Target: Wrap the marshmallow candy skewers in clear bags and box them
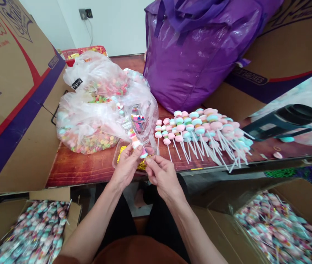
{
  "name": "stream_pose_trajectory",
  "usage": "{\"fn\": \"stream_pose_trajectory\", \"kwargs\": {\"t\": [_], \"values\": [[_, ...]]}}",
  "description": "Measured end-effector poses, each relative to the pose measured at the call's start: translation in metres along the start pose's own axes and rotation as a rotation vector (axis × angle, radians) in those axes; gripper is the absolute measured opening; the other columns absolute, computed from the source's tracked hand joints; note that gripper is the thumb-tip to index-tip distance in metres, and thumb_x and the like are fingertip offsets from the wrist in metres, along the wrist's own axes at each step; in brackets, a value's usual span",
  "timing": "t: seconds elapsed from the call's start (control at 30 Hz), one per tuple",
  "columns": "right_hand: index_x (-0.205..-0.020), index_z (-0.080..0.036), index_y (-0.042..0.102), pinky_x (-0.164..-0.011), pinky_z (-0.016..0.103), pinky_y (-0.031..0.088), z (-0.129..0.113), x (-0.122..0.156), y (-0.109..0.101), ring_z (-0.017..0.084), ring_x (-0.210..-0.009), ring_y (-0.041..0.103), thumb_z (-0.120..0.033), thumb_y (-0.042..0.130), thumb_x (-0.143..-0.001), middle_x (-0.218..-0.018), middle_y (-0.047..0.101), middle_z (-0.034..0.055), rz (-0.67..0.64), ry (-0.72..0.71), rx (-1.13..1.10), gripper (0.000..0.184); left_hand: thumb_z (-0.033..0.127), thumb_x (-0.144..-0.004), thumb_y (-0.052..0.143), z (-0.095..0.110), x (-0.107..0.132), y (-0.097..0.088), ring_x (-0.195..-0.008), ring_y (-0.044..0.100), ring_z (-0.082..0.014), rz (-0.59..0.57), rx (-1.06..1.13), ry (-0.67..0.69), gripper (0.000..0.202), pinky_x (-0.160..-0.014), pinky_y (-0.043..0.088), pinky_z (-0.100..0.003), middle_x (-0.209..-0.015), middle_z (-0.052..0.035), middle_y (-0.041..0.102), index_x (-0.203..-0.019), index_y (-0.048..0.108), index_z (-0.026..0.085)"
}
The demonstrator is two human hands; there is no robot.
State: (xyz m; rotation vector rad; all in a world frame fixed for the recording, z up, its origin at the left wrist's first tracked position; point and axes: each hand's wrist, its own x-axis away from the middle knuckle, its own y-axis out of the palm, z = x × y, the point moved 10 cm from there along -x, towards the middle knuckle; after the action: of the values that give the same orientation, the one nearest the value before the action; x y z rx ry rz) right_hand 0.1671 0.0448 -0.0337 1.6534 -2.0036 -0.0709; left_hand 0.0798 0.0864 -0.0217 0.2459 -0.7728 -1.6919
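My left hand pinches a marshmallow candy skewer inside a clear printed sleeve, held up over the table's front edge. My right hand is closed beside it, fingertips pinched at the sleeve's lower end near the stick. Below the hands lies a clear tray of gold twist ties. A heap of several pink, blue and white candy skewers lies on the wooden table to the right.
Clear plastic bags of colourful candy sit at the left. A purple bag stands behind. A black tool lies at right. Cardboard boxes of wrapped skewers flank my lap. Cardboard walls stand on both sides.
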Motion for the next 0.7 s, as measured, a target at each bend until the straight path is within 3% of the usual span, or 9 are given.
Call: {"fn": "stream_pose_trajectory", "kwargs": {"t": [0.1,0.17,0.33,0.53,0.63,0.7], "values": [[-0.083,-0.018,0.059,-0.035,0.018,0.014,-0.007,-0.005,0.005,0.003,-0.035,0.024,-0.050,0.076,-0.070,-0.047,0.046,-0.0103,0.038,-0.084,-0.039,0.038,0.043,-0.070,0.084,-0.004,0.006,0.010,-0.051,0.056,-0.0089,-0.061,-0.048,-0.016,0.038,-0.062,0.055,-0.026,-0.065,0.0018,0.065,-0.089,0.066,0.015],[-0.081,-0.019,0.058,-0.036,0.018,0.017,-0.008,-0.004,0.008,0.003,-0.036,0.029,-0.051,0.072,-0.076,-0.051,0.050,-0.0082,0.000,-0.118,0.047,0.035,0.044,-0.072,0.083,0.001,0.007,0.009,-0.050,0.054,-0.0081,-0.067,-0.079,-0.016,0.037,-0.058,0.054,-0.025,-0.067,0.0011,0.066,-0.088,0.066,0.015],[-0.072,-0.016,0.060,-0.039,0.019,0.018,0.000,0.014,0.010,0.004,-0.042,0.031,-0.044,0.058,-0.091,-0.053,0.050,-0.0047,-0.147,-0.129,0.340,0.034,0.043,-0.067,0.086,0.024,0.002,-0.013,-0.079,0.070,-0.0146,0.040,-0.099,0.040,0.038,-0.072,0.053,-0.023,-0.087,-0.0054,0.074,-0.084,0.068,0.014],[-0.078,-0.017,0.060,-0.038,0.019,0.017,0.010,0.014,0.014,0.004,-0.039,0.027,-0.044,0.058,-0.091,-0.050,0.047,-0.0070,-0.140,-0.106,0.245,0.030,0.043,-0.066,0.086,0.006,0.007,-0.017,-0.088,0.073,-0.0251,0.102,-0.021,0.004,0.037,-0.076,0.056,-0.032,-0.088,-0.0113,0.076,-0.084,0.071,0.014],[-0.074,-0.019,0.056,-0.036,0.019,0.016,0.013,0.010,0.022,0.004,-0.036,0.024,-0.045,0.059,-0.090,-0.048,0.045,-0.0084,-0.138,-0.085,0.151,0.031,0.042,-0.073,0.081,0.006,0.014,-0.018,-0.083,0.072,-0.0222,0.135,-0.062,0.069,0.033,-0.070,0.055,-0.029,-0.087,-0.0122,0.076,-0.086,0.074,0.012],[-0.077,-0.020,0.054,-0.036,0.018,0.016,0.015,0.012,0.029,0.004,-0.036,0.022,-0.046,0.059,-0.090,-0.048,0.046,-0.0092,-0.141,-0.073,0.093,0.029,0.040,-0.075,0.080,0.007,0.020,-0.018,-0.068,0.068,-0.0160,0.134,-0.095,0.083,0.032,-0.058,0.051,-0.024,-0.085,-0.0103,0.076,-0.090,0.076,0.012]]}}
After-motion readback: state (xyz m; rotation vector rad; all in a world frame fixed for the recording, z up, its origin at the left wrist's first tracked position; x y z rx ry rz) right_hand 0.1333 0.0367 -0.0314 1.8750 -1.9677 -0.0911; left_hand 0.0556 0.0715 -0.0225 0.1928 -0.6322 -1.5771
